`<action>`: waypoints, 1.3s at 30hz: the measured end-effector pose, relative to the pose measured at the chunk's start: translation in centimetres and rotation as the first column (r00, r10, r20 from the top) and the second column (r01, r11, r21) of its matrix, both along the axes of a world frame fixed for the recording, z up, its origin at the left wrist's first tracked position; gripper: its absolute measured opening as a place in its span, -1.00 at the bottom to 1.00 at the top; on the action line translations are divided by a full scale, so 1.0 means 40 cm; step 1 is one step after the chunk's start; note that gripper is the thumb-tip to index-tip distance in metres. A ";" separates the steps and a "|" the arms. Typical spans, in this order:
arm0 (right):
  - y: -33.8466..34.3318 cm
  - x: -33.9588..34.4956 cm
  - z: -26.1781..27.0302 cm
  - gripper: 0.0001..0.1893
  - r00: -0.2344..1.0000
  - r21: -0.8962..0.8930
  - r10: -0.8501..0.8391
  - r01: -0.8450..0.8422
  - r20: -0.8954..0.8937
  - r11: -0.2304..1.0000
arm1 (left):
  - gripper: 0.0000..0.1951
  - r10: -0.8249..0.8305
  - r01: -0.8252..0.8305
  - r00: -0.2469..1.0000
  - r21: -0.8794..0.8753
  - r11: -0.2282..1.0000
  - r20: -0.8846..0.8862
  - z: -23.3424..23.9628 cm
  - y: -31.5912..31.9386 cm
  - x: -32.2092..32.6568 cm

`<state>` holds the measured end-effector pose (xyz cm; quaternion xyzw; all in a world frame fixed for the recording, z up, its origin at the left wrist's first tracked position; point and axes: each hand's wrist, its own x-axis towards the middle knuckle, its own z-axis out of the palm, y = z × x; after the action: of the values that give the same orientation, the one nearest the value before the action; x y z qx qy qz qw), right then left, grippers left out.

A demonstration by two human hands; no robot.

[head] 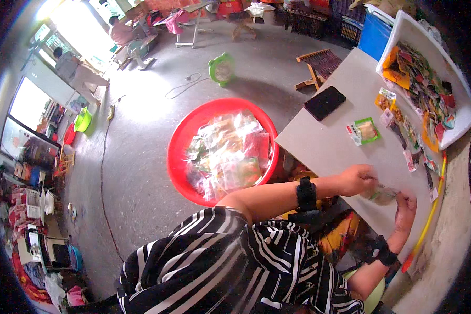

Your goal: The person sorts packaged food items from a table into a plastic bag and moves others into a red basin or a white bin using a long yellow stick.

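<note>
My left hand and my right hand are over the near part of the pale table. Between them is a small clear plastic packet, blurred, with greenish contents; the fingers of both hands close on its opposite ends. Farther along the table lie a green-edged food packet and a black phone. Small packets are scattered in a line beside a white foam box that is tilted and filled with colourful packets.
A red plastic basin full of clear bags stands on the floor beside the table. Beyond are a green fan, its cable, and a wooden folding stool. A yellow stick runs along the table's right edge. Two people are in the background.
</note>
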<state>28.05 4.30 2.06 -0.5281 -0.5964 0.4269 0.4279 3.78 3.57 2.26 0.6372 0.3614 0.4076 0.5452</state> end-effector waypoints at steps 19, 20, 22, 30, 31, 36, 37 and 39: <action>-0.033 -0.006 -0.028 -0.87 0.994 0.094 -0.111 0.111 -0.004 0.989 | -0.83 0.058 -0.070 0.994 0.131 0.989 0.088 -0.088 -0.029 0.072; -0.018 0.007 -0.040 -0.88 0.990 0.127 -0.137 0.131 0.039 0.983 | -0.83 0.053 -0.052 0.995 -0.010 0.999 0.089 -0.095 -0.034 0.081; 0.044 0.033 -0.066 -0.79 0.978 0.140 -0.086 0.060 0.188 0.988 | -0.82 0.048 -0.021 0.995 -0.286 0.958 0.090 -0.093 -0.048 0.091; 0.170 -0.121 -0.141 -0.74 0.696 0.139 -0.032 -0.098 0.717 0.985 | -0.90 0.133 -0.175 0.971 0.212 0.962 0.198 -0.477 0.035 0.165; 0.173 -0.136 -0.156 -0.73 0.620 0.134 -0.041 -0.104 0.784 0.986 | -0.90 0.117 -0.152 0.963 0.130 0.980 0.242 -0.497 0.045 0.176; 0.134 -0.188 -0.131 -0.70 0.428 0.221 -0.166 -0.081 0.888 0.972 | -0.82 0.224 -0.136 0.941 0.321 0.937 -0.254 -0.286 -0.060 0.093; 0.127 -0.181 -0.131 -0.70 0.448 0.309 -0.237 -0.093 0.862 0.947 | -0.80 0.264 -0.123 0.901 0.382 0.916 -0.343 -0.260 -0.069 0.081; 0.103 -0.168 -0.131 -0.69 0.457 0.398 -0.315 -0.096 0.832 0.912 | -0.73 0.201 -0.113 0.941 0.308 0.945 -0.272 -0.251 -0.074 0.073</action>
<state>21.32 8.41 -3.17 -0.6133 -0.7663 -0.0655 0.1801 6.69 0.60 -7.77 0.7328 0.4266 0.3971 0.3512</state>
